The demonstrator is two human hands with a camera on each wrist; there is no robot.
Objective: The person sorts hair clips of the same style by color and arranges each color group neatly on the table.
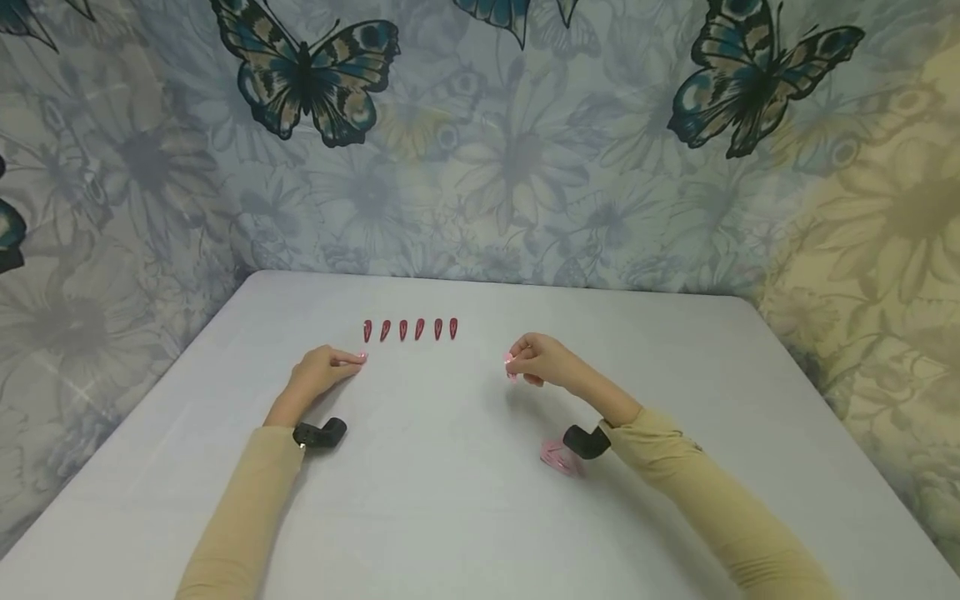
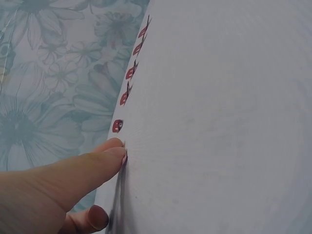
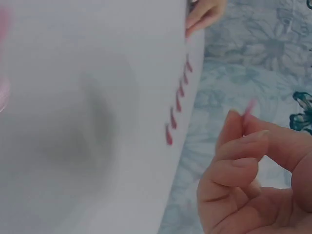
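In the head view, several red snap hair clips (image 1: 402, 330) lie in a row toward the back of the table. My left hand (image 1: 318, 372) is low over the table, just in front of the row's left end. Its thumb and finger meet at a small pink hair clip (image 1: 363, 357), mostly hidden by the fingertips in the left wrist view. Raised above the table to the right of the row, my right hand (image 1: 546, 360) pinches another pink hair clip (image 1: 510, 364) between thumb and fingertips. That clip's end (image 3: 249, 106) pokes out, blurred, in the right wrist view.
A small pile of pink hair clips (image 1: 557, 457) lies on the white table (image 1: 420, 500), partly behind the black camera (image 1: 587, 442) on my right wrist. Beyond the table's back edge stands a wall (image 1: 517, 167) with a butterfly and flower pattern.
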